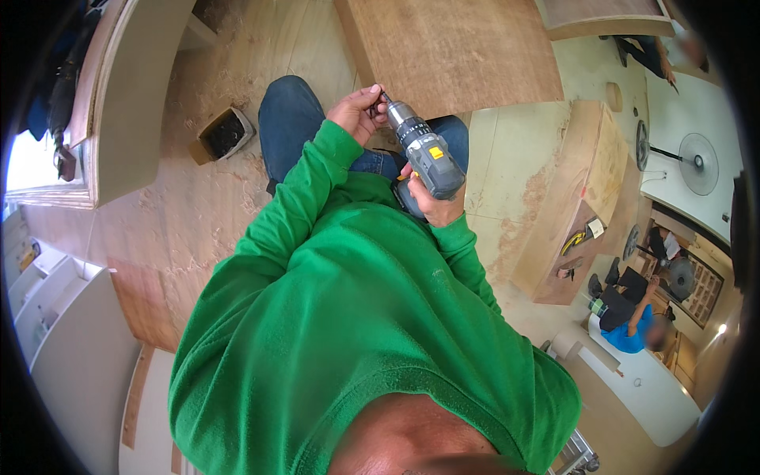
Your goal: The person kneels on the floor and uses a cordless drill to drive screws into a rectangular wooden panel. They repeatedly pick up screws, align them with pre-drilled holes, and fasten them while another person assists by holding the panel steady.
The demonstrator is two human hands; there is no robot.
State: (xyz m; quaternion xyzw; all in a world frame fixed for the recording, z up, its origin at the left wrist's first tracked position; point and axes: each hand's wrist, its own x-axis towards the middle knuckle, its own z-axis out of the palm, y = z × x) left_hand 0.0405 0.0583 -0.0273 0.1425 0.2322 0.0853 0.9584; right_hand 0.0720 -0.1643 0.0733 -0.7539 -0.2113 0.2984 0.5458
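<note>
My right hand (pixel 437 204) wraps round the grip of a grey and black cordless drill (pixel 427 154), held over my lap with its chuck pointing up and to the left. Close to the chuck, my left hand (pixel 358 115) is closed in a pinch at the drill's tip. A small dark piece shows between those fingertips; I cannot tell whether it is the bit or a screw. Just beyond both hands is the near edge of a brown wooden panel or box (pixel 459 51).
An open box of small dark pieces (pixel 226 134) sits on the floor left of my knee. Wood shavings litter the floor. A long wooden box (pixel 574 206) with tools stands at right, near a fan (pixel 698 161). A person in blue (pixel 633 332) sits farther right; another is at upper right.
</note>
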